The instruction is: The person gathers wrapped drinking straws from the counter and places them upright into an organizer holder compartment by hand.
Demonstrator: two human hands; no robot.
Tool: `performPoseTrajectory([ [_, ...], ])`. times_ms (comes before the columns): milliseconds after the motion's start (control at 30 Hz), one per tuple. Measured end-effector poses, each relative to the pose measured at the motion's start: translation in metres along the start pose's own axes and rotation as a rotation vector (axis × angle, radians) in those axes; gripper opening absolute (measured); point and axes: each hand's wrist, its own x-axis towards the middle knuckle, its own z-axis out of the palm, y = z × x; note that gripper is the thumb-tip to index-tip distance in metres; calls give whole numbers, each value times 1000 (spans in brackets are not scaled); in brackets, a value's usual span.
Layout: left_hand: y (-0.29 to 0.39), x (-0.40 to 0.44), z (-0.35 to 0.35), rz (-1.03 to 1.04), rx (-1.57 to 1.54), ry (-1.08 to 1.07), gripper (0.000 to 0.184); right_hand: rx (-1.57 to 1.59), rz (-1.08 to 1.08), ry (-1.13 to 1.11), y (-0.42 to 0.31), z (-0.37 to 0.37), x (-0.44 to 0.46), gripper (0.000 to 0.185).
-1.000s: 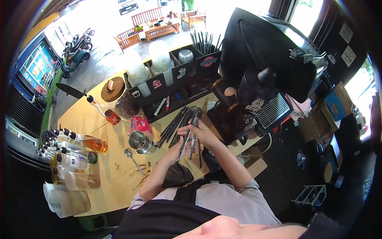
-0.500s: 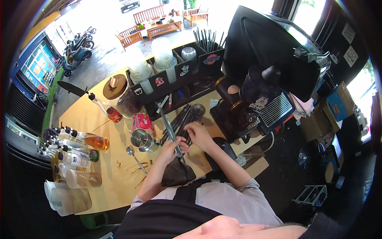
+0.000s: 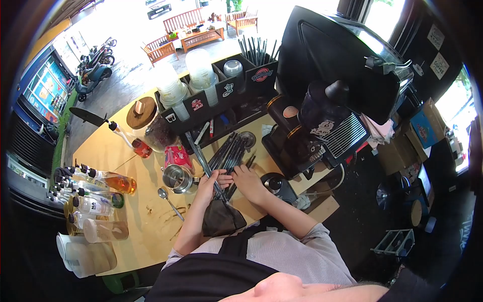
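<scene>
Slender, glossy black straws (image 3: 230,152) against a pale tan wooden counter (image 3: 138,201).
The long, matte black organiser box (image 3: 245,86) carries a round sticker (image 3: 262,75) in red and white; the small, soft packet (image 3: 176,157) is hot pink with white marks; the round metal pitcher (image 3: 177,177) is silver; the short-sleeved cloth shirt (image 3: 287,251) is pale grey, the cloth apron (image 3: 201,277) plain black.

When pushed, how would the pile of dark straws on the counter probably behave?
The pile of dark straws would probably spread and slide apart, since the slim pieces lie loose over one another. Each seems fairly stiff: the straws in the left hand extend without visible sagging. Their glossy highlights hint at slippery surfaces.
</scene>
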Motion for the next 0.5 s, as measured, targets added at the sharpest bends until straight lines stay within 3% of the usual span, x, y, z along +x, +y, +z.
performPoseTrajectory([
  [300, -10, 6, 6, 38, -100, 70, 42, -82, 253, 123, 12, -85, 7, 11],
  [367, -8, 6, 12, 27, -117, 56, 42, 155, 261, 229, 19, -102, 5, 17],
  [400, -7, 7, 15, 18, -136, 44, 42, 338, 276, 229, 20, -109, 4, 30],
  [433, -6, 7, 19, 19, -134, 41, 42, 337, 277, 231, 21, -107, 5, 30],
  [500, -7, 7, 26, -5, -169, -47, 45, 828, 307, 57, 24, -96, 8, 40],
])
